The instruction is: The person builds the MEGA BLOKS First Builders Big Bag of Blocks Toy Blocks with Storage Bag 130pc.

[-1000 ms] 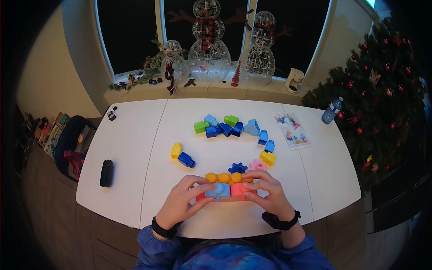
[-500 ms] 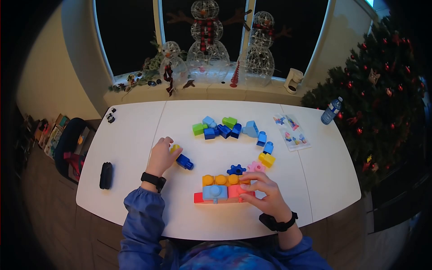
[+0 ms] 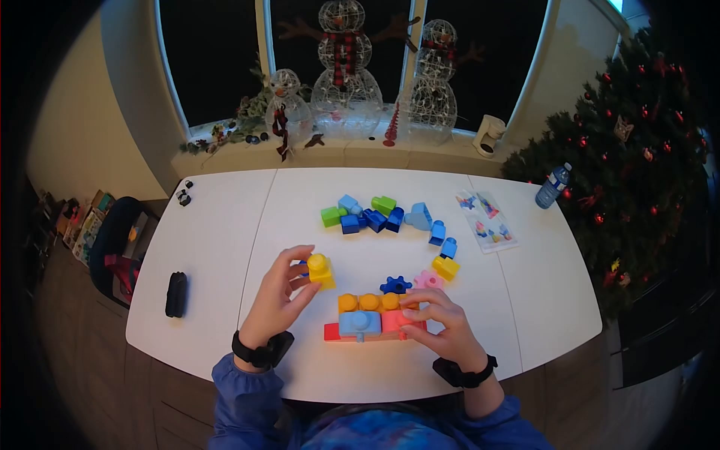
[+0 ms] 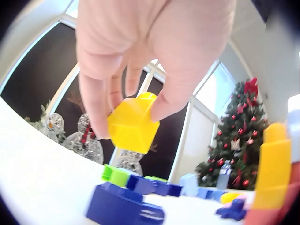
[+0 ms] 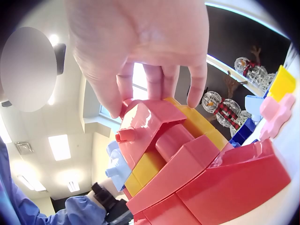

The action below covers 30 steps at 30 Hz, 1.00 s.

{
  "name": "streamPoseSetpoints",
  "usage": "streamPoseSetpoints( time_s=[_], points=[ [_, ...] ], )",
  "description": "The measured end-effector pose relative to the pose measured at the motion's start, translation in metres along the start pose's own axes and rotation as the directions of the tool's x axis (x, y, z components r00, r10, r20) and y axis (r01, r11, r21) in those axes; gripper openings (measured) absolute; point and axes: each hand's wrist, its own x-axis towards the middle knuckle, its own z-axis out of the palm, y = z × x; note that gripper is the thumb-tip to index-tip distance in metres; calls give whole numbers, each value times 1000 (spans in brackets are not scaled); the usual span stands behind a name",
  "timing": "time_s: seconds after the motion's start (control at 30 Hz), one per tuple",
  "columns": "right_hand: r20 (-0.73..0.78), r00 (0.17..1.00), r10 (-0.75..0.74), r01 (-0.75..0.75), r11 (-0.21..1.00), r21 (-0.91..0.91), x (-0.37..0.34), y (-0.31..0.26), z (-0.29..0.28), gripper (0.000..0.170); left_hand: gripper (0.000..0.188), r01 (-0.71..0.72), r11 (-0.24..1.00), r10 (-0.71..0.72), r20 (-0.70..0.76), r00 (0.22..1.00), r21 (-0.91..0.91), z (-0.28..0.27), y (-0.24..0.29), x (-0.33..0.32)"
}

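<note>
My left hand [image 3: 279, 294] pinches a yellow building block [image 3: 321, 273] between thumb and fingertips. The left wrist view shows this block raised over the table, beyond a dark blue block [image 4: 115, 205] lying there. In front of me stands a built piece: a red base [image 3: 331, 331], a row of yellow-orange studs [image 3: 368, 302], a light blue block [image 3: 354, 325] and a red block [image 3: 391, 322] on top. My right hand [image 3: 450, 330] grips this red block from above at the right end; its fingers reach over to the yellow-orange row.
Behind the built piece lie a dark blue gear [image 3: 395, 285] and a pink gear [image 3: 428, 280]. Loose blue, green and yellow blocks [image 3: 375, 220] curve across the table [image 3: 555, 300]. A picture sheet [image 3: 487, 221], a water bottle [image 3: 553, 186] and a black case [image 3: 176, 294] lie farther out.
My left hand has left the built piece, reached left to the yellow block, picked it up and brought it back rightward. The right hand has kept its hold on the built piece.
</note>
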Motion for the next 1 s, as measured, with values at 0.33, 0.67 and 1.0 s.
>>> streamPoseSetpoints(
  time_s=[0.33,0.67,1.0],
  points=[
    [-7,1000,-8,8,1000,-9,1,-2,2,25,42,-153,986,144,137,980,60,24,-8,-16],
    [-13,1000,-5,6,1000,10,-1,0,2,26,41,-102,955,63,143,988,279,-2,9,-2],
    [-6,1000,-2,2,1000,20,-1,2,2,24,53,-69,709,-124,220,967,702,-30,-69,34]
  ],
)
